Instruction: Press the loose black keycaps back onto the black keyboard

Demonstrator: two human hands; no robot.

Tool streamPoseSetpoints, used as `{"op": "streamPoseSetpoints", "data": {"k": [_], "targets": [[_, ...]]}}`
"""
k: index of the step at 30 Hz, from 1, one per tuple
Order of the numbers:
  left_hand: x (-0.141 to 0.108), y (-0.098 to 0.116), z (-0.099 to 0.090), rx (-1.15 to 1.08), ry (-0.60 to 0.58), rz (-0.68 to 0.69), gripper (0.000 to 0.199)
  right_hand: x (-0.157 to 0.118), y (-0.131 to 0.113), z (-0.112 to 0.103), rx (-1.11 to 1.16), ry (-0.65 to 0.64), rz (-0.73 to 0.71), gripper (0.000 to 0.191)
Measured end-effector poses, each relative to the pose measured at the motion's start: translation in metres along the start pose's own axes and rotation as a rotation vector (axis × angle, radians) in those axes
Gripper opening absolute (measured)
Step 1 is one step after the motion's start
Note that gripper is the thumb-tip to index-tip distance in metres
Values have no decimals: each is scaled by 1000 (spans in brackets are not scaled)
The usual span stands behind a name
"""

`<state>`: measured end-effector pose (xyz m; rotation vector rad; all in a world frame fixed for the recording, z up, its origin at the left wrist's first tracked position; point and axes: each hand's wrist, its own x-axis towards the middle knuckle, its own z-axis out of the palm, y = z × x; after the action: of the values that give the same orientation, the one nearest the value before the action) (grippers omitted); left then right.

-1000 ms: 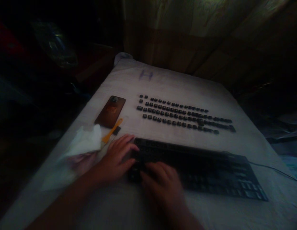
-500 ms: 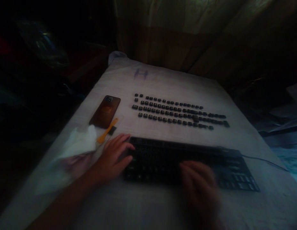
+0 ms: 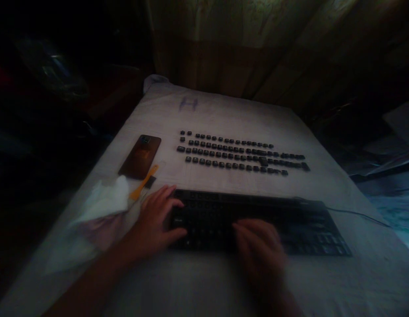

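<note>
A long black keyboard (image 3: 217, 198) lies across the near part of the table. Over its left end rests my left hand (image 3: 160, 220), fingers spread along the edge and thumb lying on the keys. My right hand (image 3: 259, 246) is low over the middle of the keyboard, thumb and fingers pressed together. Whatever may be in that pinch is too dark and blurred to make out. Behind the keyboard, loose black keycaps (image 3: 224, 154) stand in several rows.
Left of the keycaps are a brown phone (image 3: 140, 156), an orange tool (image 3: 143, 181) and a small dark piece (image 3: 151, 182). A crumpled white cloth or tissue (image 3: 104, 198) sits beside my left forearm. The keyboard cable (image 3: 356, 213) trails right across the white tablecloth (image 3: 231, 114).
My right hand has shifted left over the keyboard, and remains pinched. My left hand stays at the left end, its thumb slightly lower. The whole view has shifted a little.
</note>
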<state>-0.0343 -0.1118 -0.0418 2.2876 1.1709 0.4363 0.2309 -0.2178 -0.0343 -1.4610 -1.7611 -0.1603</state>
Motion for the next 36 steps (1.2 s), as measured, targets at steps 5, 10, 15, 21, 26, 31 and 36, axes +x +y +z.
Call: {"op": "streamPoseSetpoints", "data": {"k": [5, 10, 15, 21, 26, 31, 36], "targets": [[-1, -4, -1, 8, -28, 5, 41, -2, -2, 3, 49, 6, 30, 16], [1, -3, -2, 6, -34, 4, 39, 0, -3, 3, 53, 1, 33, 17], [0, -2, -2, 10, -45, 2, 39, 0, -3, 3, 41, -8, 4, 15], [0, 5, 0, 27, -52, -14, 36, 0, -2, 4, 34, -30, 8, 15], [0, 4, -5, -23, -89, -20, 31, 1, -3, 4, 25, -21, -4, 15], [1, -3, -12, -104, -92, -21, 27, 0, -2, 3, 28, -11, -5, 14], [0, -2, -12, -96, -91, -8, 25, -2, -1, 4, 30, -22, 7, 14]]}}
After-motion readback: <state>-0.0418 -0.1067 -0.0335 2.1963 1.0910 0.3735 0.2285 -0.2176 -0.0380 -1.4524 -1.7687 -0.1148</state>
